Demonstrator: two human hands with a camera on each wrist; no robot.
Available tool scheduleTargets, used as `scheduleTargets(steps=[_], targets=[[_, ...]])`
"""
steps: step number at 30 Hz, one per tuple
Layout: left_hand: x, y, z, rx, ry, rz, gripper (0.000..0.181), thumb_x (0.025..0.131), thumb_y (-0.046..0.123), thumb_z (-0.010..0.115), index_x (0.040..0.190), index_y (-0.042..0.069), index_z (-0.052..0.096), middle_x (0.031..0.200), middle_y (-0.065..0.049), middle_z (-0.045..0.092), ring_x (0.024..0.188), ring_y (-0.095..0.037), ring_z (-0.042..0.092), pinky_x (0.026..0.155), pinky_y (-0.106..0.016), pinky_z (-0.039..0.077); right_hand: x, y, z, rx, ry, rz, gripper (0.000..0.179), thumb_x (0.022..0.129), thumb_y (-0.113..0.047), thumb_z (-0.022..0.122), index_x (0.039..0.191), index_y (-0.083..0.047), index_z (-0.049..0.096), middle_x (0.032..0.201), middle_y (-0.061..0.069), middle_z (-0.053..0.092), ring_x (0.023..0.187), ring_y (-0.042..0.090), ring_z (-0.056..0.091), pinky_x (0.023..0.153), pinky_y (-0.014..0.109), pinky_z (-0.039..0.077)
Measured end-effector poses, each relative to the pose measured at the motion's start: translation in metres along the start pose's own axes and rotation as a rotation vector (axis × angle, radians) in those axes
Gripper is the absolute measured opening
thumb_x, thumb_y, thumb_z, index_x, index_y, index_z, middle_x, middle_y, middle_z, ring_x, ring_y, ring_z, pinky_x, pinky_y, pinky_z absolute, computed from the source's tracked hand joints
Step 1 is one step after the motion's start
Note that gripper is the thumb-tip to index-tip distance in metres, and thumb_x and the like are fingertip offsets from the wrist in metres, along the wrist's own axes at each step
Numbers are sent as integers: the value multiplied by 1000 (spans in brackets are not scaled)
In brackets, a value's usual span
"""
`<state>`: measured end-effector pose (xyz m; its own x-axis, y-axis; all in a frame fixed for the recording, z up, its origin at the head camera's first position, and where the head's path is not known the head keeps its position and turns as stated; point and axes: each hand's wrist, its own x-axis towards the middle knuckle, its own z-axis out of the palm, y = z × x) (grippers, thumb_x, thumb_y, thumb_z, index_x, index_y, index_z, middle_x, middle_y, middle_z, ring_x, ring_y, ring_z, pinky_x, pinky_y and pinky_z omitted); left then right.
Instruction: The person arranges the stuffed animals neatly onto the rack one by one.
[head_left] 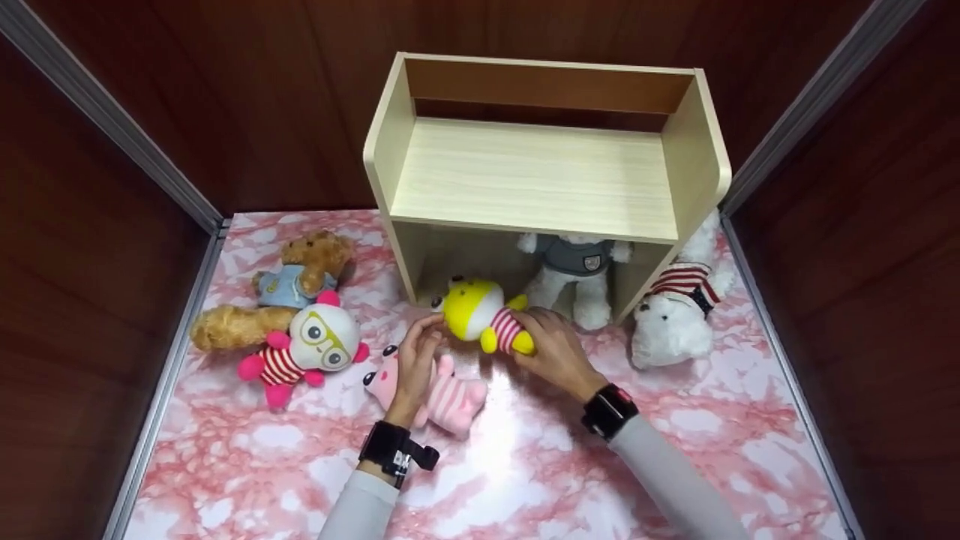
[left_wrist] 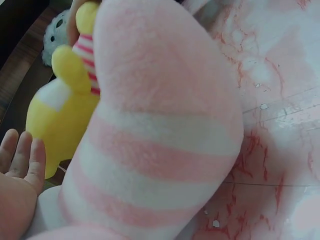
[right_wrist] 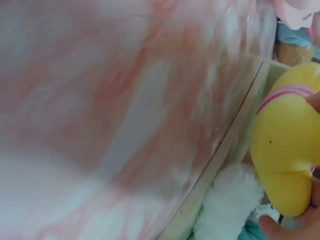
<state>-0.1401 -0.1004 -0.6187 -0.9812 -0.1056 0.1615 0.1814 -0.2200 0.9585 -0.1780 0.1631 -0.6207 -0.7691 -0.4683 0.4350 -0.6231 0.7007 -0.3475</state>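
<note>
My right hand (head_left: 556, 349) grips a yellow plush toy (head_left: 465, 311) by its pink-and-white striped lower body. The toy lies tilted, its head toward the left, at the open front of the shelf's lower compartment. Beside the toy's head is my left hand (head_left: 417, 361), its fingers extended in the left wrist view and holding nothing. A pink striped plush toy (head_left: 456, 405) lies on the floor under and beside the left forearm; it fills much of the left wrist view. In the right wrist view, fingertips (right_wrist: 287, 229) curl at the yellow toy's end.
A pale wooden shelf (head_left: 532, 169) stands at the back. In its lower compartment sits a white plush in a grey shirt (head_left: 576, 259). A white bear (head_left: 671, 330) lies to the right. A brown bear (head_left: 319, 259) and a red-striped panda plush (head_left: 322, 337) lie left.
</note>
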Motion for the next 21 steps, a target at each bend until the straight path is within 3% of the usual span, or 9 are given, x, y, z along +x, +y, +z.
scheduleTargets(steps=[4,7,14,16,21], targets=[[0,0,0,-10,34,-23,35,99,-4,50,131,-17,54,134,-33,56,123,-49,54,101,-39,53,-13,3,-11,-8,-17,-78,69,78,-26,88,138,-5,62,126,18,68,119,38,62,107,56,47],[1,-1,0,-20,43,-30,35,99,-5,50,131,-18,54,136,-34,54,129,-50,50,103,-37,51,-22,6,-16,-11,-19,-117,68,78,-26,88,137,-3,63,128,20,67,121,40,61,106,57,48],[0,-1,-2,14,55,-51,35,97,-4,51,129,-14,58,134,-28,58,109,-28,61,85,-27,54,-37,13,-21,8,-73,-168,69,78,-26,87,137,-3,62,131,20,66,125,43,59,106,61,46],[0,-3,-2,8,51,-40,35,96,-5,49,129,-16,57,133,-29,58,110,-24,61,88,-28,54,-41,16,-23,9,-90,-165,69,78,-27,88,139,-4,62,132,17,66,126,41,58,107,59,46],[0,-4,-2,-10,42,-15,35,96,-8,47,129,-19,55,133,-30,56,126,-34,56,101,-33,53,-51,24,-26,-14,-137,-153,69,79,-28,90,139,-7,62,133,14,66,128,39,57,109,57,46]])
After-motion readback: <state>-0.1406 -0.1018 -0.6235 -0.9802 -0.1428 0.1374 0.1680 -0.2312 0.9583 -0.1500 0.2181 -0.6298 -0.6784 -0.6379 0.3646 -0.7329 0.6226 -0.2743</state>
